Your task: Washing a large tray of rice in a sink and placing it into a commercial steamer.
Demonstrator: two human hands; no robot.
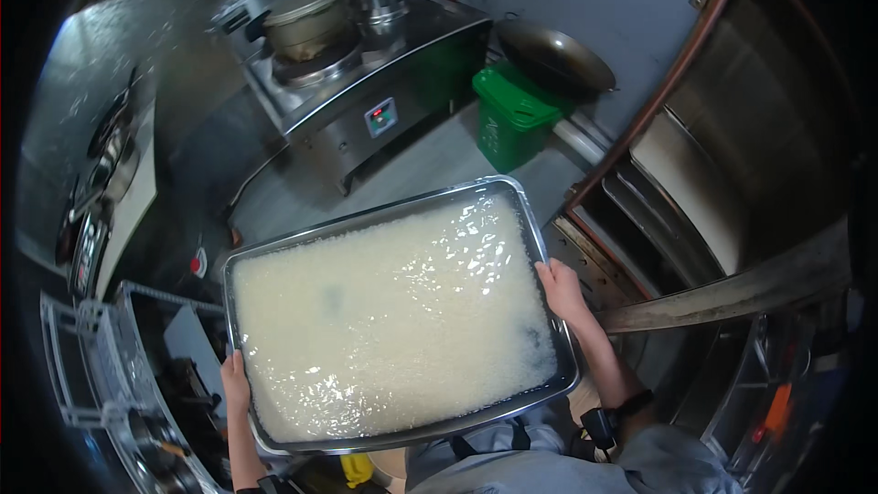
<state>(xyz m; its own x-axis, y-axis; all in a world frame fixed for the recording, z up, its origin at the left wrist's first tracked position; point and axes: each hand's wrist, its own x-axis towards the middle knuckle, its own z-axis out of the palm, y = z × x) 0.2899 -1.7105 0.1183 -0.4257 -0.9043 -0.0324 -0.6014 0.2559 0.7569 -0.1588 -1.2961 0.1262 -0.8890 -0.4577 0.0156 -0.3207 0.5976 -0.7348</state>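
A large rectangular metal tray [507,185] spans the middle of the head view, tilted in the picture. Inside it lies a broad layer of pale grains, apparently rice [391,309], under clear liquid that glints with light. My left hand [235,381] grips the tray's left rim near the lower corner. On the opposite short side, my right hand [561,289] holds the right rim, thumb on top. Fingers under the rim are hidden on both sides. The tray is held in front of my body, above the floor.
A steel stove [384,116] with a lidded pot [306,24] stands ahead. Right of it, a green bin [511,116] stands by a wok [555,58]. An open cabinet [775,103] holding trays is at right; a wire rack [137,329] is at left.
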